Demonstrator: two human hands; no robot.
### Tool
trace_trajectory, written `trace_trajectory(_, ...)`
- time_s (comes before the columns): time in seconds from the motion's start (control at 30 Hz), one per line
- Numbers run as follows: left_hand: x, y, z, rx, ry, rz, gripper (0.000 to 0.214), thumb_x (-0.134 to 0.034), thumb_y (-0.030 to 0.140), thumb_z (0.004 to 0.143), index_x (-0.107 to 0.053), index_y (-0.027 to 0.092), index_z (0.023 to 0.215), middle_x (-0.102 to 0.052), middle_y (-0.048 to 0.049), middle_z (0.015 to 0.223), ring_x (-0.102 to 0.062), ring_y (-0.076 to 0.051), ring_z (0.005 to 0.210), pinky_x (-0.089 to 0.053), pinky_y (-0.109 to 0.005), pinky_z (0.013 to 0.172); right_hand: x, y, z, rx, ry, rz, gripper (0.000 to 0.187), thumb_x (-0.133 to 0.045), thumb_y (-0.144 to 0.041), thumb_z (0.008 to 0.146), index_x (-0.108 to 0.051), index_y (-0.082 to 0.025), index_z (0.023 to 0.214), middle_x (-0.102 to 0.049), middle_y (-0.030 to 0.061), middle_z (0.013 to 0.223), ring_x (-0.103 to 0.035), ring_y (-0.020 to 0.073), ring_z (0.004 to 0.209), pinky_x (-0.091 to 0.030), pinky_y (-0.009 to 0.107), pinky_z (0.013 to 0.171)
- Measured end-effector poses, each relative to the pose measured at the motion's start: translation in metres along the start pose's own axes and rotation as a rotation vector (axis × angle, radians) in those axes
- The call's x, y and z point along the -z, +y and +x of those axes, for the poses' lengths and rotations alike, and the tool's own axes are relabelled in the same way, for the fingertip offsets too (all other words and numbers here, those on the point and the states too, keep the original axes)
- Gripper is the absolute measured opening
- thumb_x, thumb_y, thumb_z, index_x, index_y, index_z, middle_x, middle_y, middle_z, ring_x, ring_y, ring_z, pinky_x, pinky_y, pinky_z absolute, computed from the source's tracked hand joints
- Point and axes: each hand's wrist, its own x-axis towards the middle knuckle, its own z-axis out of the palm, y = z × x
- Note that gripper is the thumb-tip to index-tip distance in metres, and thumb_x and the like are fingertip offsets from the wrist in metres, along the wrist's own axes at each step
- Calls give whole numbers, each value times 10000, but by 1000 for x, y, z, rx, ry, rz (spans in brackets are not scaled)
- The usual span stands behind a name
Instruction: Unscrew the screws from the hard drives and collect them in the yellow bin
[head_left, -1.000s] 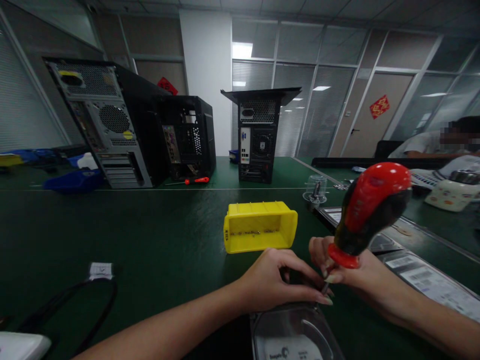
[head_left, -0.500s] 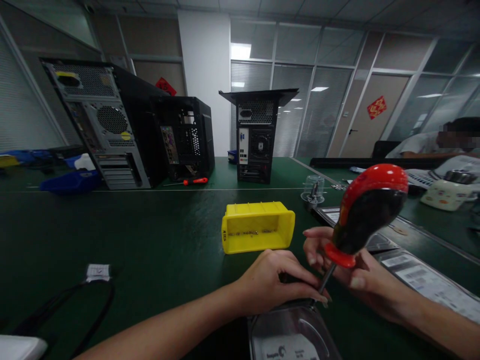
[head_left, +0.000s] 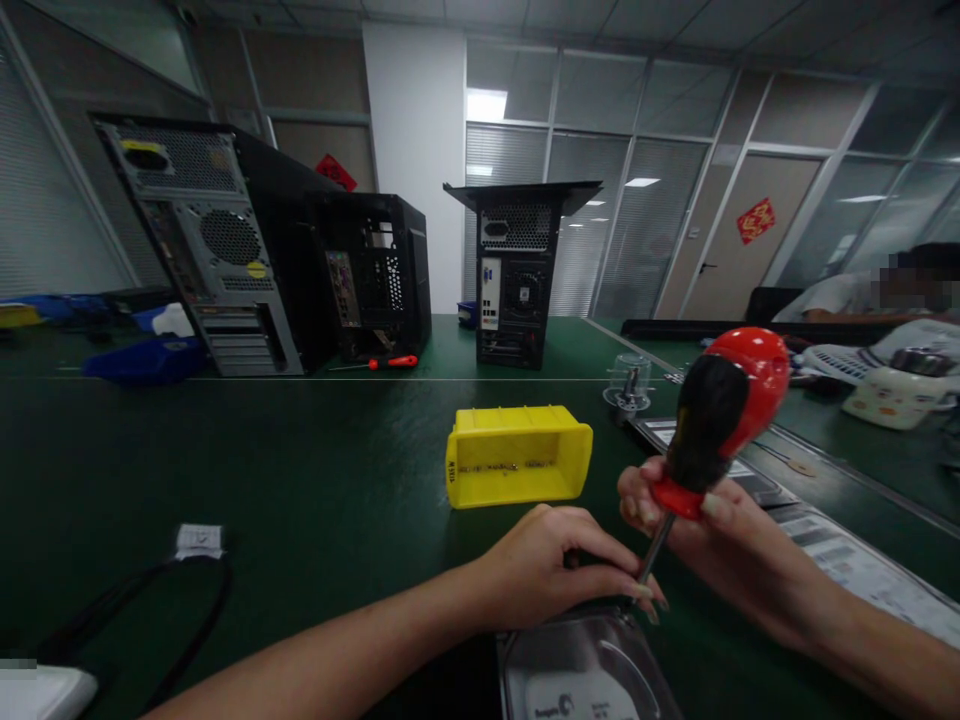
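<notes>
A red and black screwdriver [head_left: 716, 430] stands tilted, its handle up and its shaft running down to the far edge of a silver hard drive [head_left: 581, 665]. My right hand [head_left: 705, 510] is closed with its fingertips around the red collar at the handle's base. At the shaft's lower end, the thumb and fingers of my left hand [head_left: 562, 560] pinch around the metal near the drive's far right corner. The screwdriver's tip, and any screw under it, are hidden by those fingers. The drive lies label up at the bottom of the view, cut off by the frame.
Just beyond my left hand sits a yellow bin [head_left: 517, 490] with small screws. More hard drives [head_left: 862, 560] lie at right, near a clear plastic cup [head_left: 628, 382]. Computer cases [head_left: 517, 275] and another screwdriver [head_left: 394, 362] stand or lie farther back. A person [head_left: 847, 295] sits at far right.
The screwdriver's handle has turned about its axis and leans slightly farther left. My right fingers have closed in on its collar. My left hand stays at the drive's edge.
</notes>
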Motion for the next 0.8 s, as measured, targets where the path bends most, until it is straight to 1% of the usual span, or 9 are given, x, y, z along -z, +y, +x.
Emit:
trace_trajectory(0.07, -1, -1, 0, -45, 5, -7, 145, -631, 142, 864, -739, 138, 960, -749, -50, 947, -643, -144, 853, -461, -216, 817, 0, 0, 1, -3, 22, -24, 258, -675, -463, 752, -706, -280, 932, -623, -3, 772, -562, 105, 768, -481, 177, 743)
trace_trajectory(0.13, -1, -3, -1, -63, 24, -8, 139, -647, 150, 852, -738, 125, 954, -749, -62, 936, -636, -142, 839, -461, -219, 807, -1, 0, 1, 9, 40, -49, 269, -708, -467, 715, -700, -276, 904, -606, -6, 769, -549, 108, 761, -478, 183, 728)
trace_trajectory(0.27, -3, -6, -2, -31, 24, 10, 158, -705, 196, 807, -740, 157, 956, -742, -54, 911, -622, -153, 860, -461, -228, 789, -3, 1, 0, 29, 21, -52, 253, -744, -416, 682, -657, -271, 871, -585, -8, 777, -528, 130, 760, -467, 223, 706)
trace_trajectory(0.4, -2, -4, -3, -3, -5, 23, 170, -702, 207, 809, -738, 174, 972, -737, -44, 916, -614, -148, 841, -463, -213, 735, -3, 1, 1, 33, 27, -54, 251, -739, -376, 689, -602, -252, 858, -570, -3, 767, -514, 152, 753, -452, 264, 702)
trace_trajectory(0.57, -1, -2, -2, 3, -55, -33, 170, -643, 158, 854, -735, 147, 996, -739, -61, 938, -654, -156, 873, -468, -221, 825, -4, -1, 5, 24, 65, -163, 285, -719, -412, 687, -526, -212, 750, -521, -4, 709, -472, 147, 681, -429, 265, 641)
trace_trajectory(0.63, 0, -2, -4, 20, -69, -83, 190, -614, 181, 877, -726, 143, 1026, -739, -68, 951, -674, -156, 861, -482, -211, 809, -5, -2, 6, 41, 49, -195, 293, -709, -422, 699, -505, -221, 759, -516, -12, 694, -466, 143, 657, -429, 262, 619)
trace_trajectory(0.7, 0, -1, -6, 32, -67, -114, 209, -601, 204, 887, -718, 143, 1049, -739, -71, 968, -686, -160, 861, -491, -203, 797, -6, -4, 7, 61, 5, -246, 295, -716, -422, 700, -504, -231, 773, -528, -17, 698, -481, 136, 651, -436, 245, 600)
trace_trajectory(0.73, 0, -1, -7, 31, -66, -118, 212, -604, 207, 884, -718, 139, 1049, -740, -74, 970, -689, -163, 865, -493, -200, 795, -6, -7, 7, 65, -19, -287, 298, -728, -419, 691, -512, -235, 783, -545, -15, 716, -502, 138, 668, -448, 241, 608)
trace_trajectory(0.8, 1, 0, -9, 26, -69, -113, 207, -614, 200, 875, -724, 137, 1039, -742, -74, 969, -694, -169, 872, -495, -194, 792, -4, -18, 8, 61, -40, -360, 322, -739, -433, 677, -544, -258, 864, -604, 5, 823, -567, 162, 762, -489, 268, 683)
